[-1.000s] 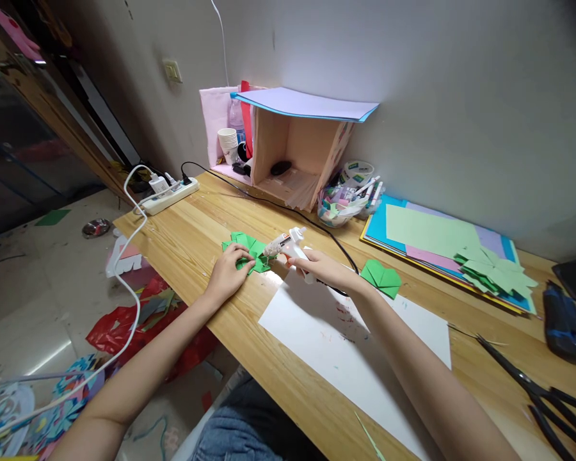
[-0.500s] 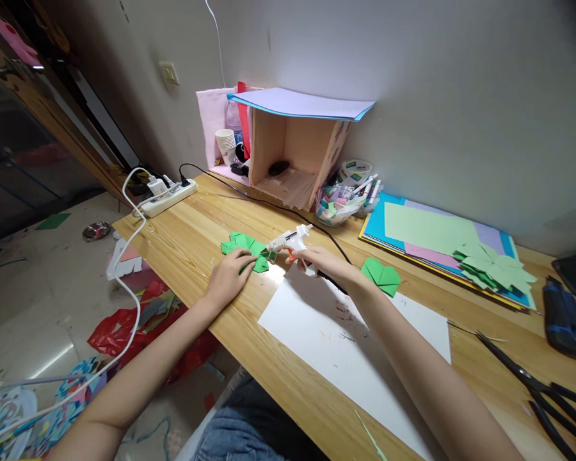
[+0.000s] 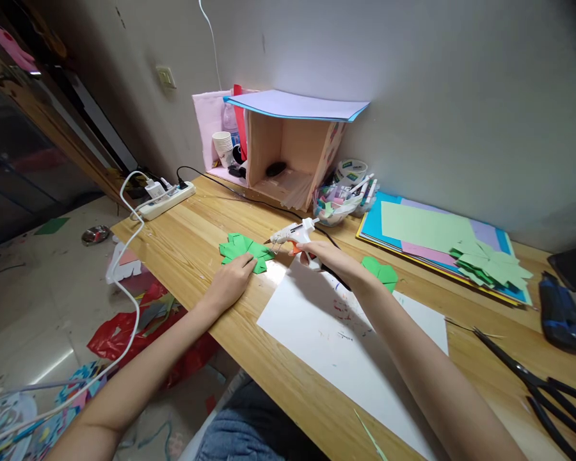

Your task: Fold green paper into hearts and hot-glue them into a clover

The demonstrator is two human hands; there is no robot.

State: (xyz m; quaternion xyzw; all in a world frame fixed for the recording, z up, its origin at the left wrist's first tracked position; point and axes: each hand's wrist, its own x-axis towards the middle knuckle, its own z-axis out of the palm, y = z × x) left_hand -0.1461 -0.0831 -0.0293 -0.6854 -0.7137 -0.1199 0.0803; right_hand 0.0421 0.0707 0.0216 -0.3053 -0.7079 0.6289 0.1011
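A white hot glue gun [image 3: 292, 233] with an orange trigger is in my right hand [image 3: 325, 257], whose fingers wrap round its handle. Its nozzle points left, beside the right part of a folded green paper flower [image 3: 240, 246] on the table. My left hand [image 3: 234, 279] has its fingers closed at the flower's near edge, pinning it; the fingertips are partly hidden. Under my right forearm lies a white paper sheet [image 3: 297, 314] with coloured marks. Another green folded paper piece [image 3: 381, 272] sits just beyond that forearm.
Large black scissors [image 3: 525, 374] lie at the right, near a dark blue tool [image 3: 560, 314]. Coloured paper sheets [image 3: 427, 227] are stacked at the back right. A cardboard box [image 3: 288, 144], a tub of markers [image 3: 338, 205] and a power strip [image 3: 168, 202] line the back.
The glue gun's nozzle has drawn slightly up and away from the flower. My left fingers have shifted down to its near edge and curled more. The view has turned slightly.
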